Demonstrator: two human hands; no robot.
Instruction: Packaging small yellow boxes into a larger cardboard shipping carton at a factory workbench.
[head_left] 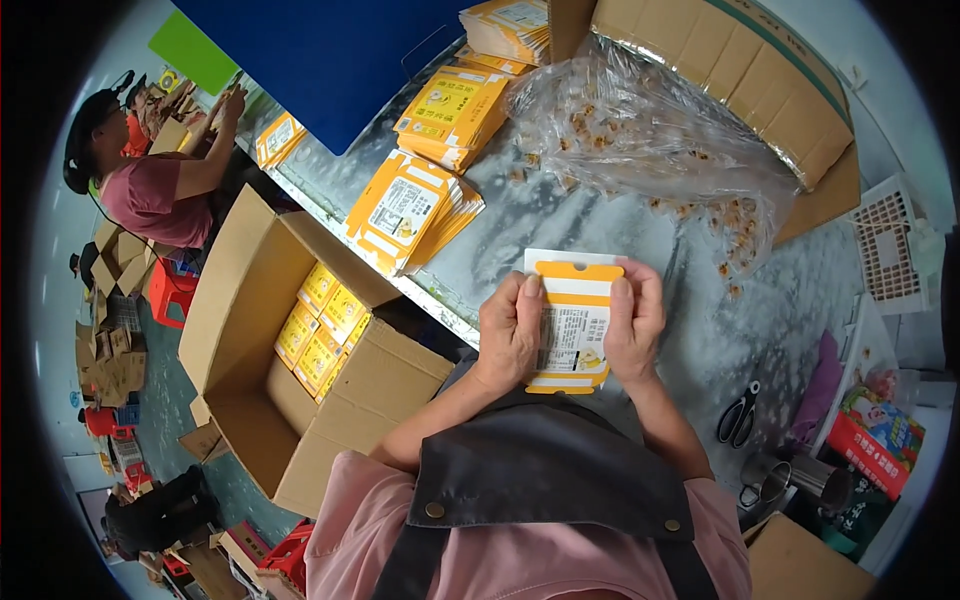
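Observation:
Between both hands I hold a flattened yellow-and-white carton (573, 335) with printed panels and notched end flaps. My left hand (510, 330) grips its left edge, thumb on top. On the opposite edge, my right hand (636, 322) pinches it the same way. Ahead and to the left on the table lie fanned stacks of the same flat cartons, one nearer (402, 212) and one farther (452, 112). An open cardboard box (345, 435) stands at my left, with folded yellow cartons (322, 330) packed inside one end.
A clear plastic bag (640, 130) of small brown-and-clear packets spills from a tipped cardboard box (740, 60) at the back right. Black-handled scissors (738, 415), a metal cup (768, 475) and a white basket (890, 245) are to the right. A blue panel (320, 50) rises far left; a person (150, 190) works beyond.

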